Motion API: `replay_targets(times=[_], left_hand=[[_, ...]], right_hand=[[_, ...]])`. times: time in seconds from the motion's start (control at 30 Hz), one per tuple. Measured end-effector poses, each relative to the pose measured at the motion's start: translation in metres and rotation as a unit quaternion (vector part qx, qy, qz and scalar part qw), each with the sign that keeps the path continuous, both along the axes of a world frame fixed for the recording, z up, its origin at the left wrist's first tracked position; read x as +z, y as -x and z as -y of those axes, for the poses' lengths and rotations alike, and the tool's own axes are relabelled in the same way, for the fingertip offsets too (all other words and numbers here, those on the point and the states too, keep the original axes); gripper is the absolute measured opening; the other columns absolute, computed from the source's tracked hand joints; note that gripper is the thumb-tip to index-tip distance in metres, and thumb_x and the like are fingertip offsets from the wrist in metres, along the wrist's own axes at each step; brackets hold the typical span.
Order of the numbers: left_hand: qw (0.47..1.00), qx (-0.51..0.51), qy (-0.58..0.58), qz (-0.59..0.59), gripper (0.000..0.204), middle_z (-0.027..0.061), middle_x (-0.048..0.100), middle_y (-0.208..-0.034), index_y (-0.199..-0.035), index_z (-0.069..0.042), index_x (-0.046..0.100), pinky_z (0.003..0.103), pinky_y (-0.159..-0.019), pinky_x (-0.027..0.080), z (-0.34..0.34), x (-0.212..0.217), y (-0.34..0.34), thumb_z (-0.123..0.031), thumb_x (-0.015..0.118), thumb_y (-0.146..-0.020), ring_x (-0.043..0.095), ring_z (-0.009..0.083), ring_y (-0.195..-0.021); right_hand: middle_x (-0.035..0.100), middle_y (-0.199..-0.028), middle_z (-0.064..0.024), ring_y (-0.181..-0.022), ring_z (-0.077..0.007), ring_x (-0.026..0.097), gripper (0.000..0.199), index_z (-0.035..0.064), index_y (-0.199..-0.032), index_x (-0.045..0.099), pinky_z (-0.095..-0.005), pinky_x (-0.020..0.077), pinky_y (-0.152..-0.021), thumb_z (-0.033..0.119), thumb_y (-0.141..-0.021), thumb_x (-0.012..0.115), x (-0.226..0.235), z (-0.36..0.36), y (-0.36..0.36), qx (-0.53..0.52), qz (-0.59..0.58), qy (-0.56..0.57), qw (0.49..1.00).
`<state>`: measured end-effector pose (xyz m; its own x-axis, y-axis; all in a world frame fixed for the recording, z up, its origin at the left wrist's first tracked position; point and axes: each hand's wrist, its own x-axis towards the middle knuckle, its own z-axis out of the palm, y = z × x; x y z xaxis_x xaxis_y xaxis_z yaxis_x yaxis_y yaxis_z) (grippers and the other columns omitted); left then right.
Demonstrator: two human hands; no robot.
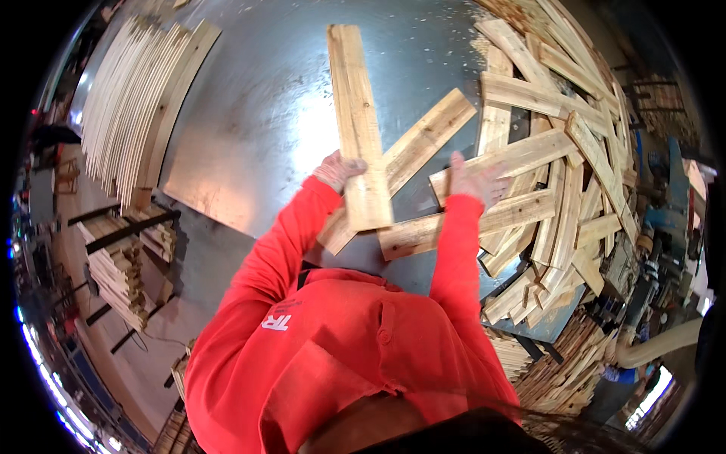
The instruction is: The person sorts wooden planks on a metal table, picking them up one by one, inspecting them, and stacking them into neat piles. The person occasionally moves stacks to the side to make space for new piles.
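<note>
My left hand (339, 169) grips the left edge of a wooden board (357, 113), fingers underneath and thumb on its top face. That board points away from me, over a second board (431, 140) that lies slantwise beneath it. To the right, my right hand (475, 183) is spread with nothing held, over the near end of a board (522, 160). Just below that hand lies another board (420, 236), partly covered by my right sleeve. Whether the right palm touches the wood, I cannot tell.
A loose heap of boards (563, 197) covers the right side of the metal table (257, 98). At the far left a row of boards (144, 106) stands on edge, tightly lined up. More stacked wood (117, 265) rests on a rack below the table's left edge.
</note>
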<state>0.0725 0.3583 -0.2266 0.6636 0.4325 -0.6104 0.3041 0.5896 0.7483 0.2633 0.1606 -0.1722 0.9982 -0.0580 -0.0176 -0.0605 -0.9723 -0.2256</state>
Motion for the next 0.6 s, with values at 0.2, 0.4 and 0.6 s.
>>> replay_targets(times=[0.2, 0.4, 0.6], left_hand=[[0.87, -0.028, -0.356, -0.34, 0.055, 0.0099, 0.066, -0.105, -0.131, -0.001, 0.052, 0.035, -0.084, 0.053, -0.134, 0.022, 0.127, -0.024, 0.072, -0.086, 0.062, 0.0183, -0.095], [0.753, -0.29, -0.552, -0.212, 0.094, 0.0269, 0.041, -0.145, -0.147, -0.002, 0.031, 0.045, -0.115, 0.03, -0.007, 0.098, 0.049, -0.047, 0.072, -0.075, 0.039, 0.0382, -0.137], [0.679, -0.38, -0.58, -0.243, 0.101, 0.0253, 0.033, -0.15, -0.15, -0.002, 0.023, 0.048, -0.112, 0.032, 0.075, 0.025, 0.019, -0.042, 0.074, -0.074, 0.035, 0.0411, -0.138]], right_hand=[[0.009, -0.157, -0.0323, -0.143, -0.0462, 0.024, 0.115, 0.0076, -0.156, 0.009, -0.0433, 0.0269, -0.117, 0.052, -0.073, 0.075, -0.002, -0.019, -0.034, -0.157, -0.157, 0.042, 0.974], [0.02, -0.156, -0.0184, -0.139, -0.0306, 0.03, 0.106, 0.0052, -0.155, 0.014, -0.037, 0.0306, -0.116, 0.004, -0.07, 0.077, -0.005, 0.031, 0.042, -0.026, -0.063, -0.396, 0.916], [0.017, -0.156, -0.0265, -0.143, -0.04, 0.023, 0.116, 0.0, -0.154, 0.014, -0.048, 0.0212, -0.117, 0.043, -0.069, 0.081, -0.042, 0.054, 0.122, 0.127, -0.058, -0.404, 0.904]])
